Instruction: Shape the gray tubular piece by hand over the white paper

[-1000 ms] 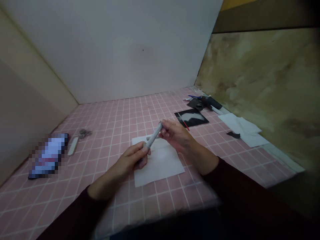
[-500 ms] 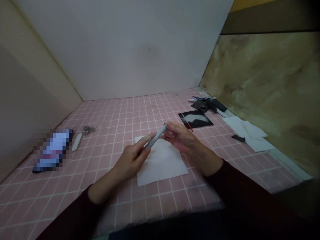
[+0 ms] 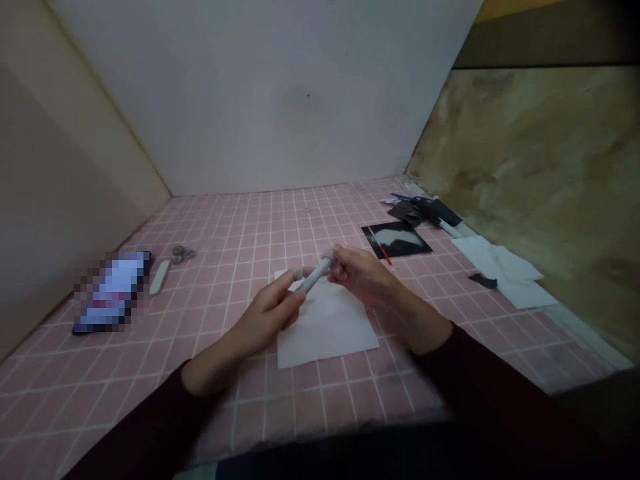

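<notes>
Two bare hands and a slender grey rod above a pink bench point(image 3: 225, 247) ruled with white grid lines, seen from the head. The grey rod point(image 3: 316, 275) is held aslant over a white sheet point(image 3: 330, 330), its lower end toward the left hand point(image 3: 270, 310) and its upper end toward the right hand point(image 3: 364, 273). The left hand is partly closed, with the thumb against the rod's lower end and a finger extended just beside it; the remaining fingers are largely hidden. The right hand is curled, its fingertips pinching the upper end. Whether the rod is hollow cannot be told.

Left of the hands lie a pixelated device with a bright face point(image 3: 113, 290), a white strip point(image 3: 160, 277) just beside it, and a small grey metal object point(image 3: 183, 254) near the strip's far end. Beyond the right hand, a red-and-white stick point(image 3: 384, 253) rests across a black sheet with a pale patch point(image 3: 407, 237). Farther back is a heap of dark pieces point(image 3: 406, 213); at right, white papers point(image 3: 523, 291) overlap near the wall, a dark scrap point(image 3: 483, 281) at their edge.
</notes>
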`<state>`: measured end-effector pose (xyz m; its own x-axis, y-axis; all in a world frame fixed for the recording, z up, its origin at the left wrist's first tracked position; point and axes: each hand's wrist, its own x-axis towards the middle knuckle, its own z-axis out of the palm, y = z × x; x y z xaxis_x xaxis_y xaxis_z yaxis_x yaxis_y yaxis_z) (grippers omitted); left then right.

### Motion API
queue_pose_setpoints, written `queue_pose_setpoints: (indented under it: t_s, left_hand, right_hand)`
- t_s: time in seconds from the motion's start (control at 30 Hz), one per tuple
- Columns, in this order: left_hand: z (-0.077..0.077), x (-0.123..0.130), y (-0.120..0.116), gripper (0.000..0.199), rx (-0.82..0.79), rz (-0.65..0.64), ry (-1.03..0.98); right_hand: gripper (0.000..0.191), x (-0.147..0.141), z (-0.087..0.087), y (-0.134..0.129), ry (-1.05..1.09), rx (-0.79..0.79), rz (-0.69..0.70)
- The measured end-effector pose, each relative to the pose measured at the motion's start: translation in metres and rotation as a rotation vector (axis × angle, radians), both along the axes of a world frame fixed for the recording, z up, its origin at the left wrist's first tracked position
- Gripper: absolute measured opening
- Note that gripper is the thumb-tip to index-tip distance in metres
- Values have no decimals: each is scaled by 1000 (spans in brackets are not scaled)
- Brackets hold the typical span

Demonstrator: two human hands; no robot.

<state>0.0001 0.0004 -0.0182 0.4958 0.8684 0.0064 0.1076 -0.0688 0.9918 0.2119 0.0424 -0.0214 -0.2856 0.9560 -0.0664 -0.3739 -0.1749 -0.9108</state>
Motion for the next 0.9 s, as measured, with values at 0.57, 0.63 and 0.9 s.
queue_pose_setpoints:
  t_s: [0.57,0.63,0.9]
  left_hand:
    - [-6,3,3,22,-253,-86,-237]
    - [-10,3,4,23,-222,-79,-202]
    - [-11,5,2,24,-226,-86,-187]
  right_hand:
    - [27,-7,-9,-4,-81,161,38]
    - [28,-15,-13,-8,-138,170,96]
    - [31,2,0,4,100,90,-237]
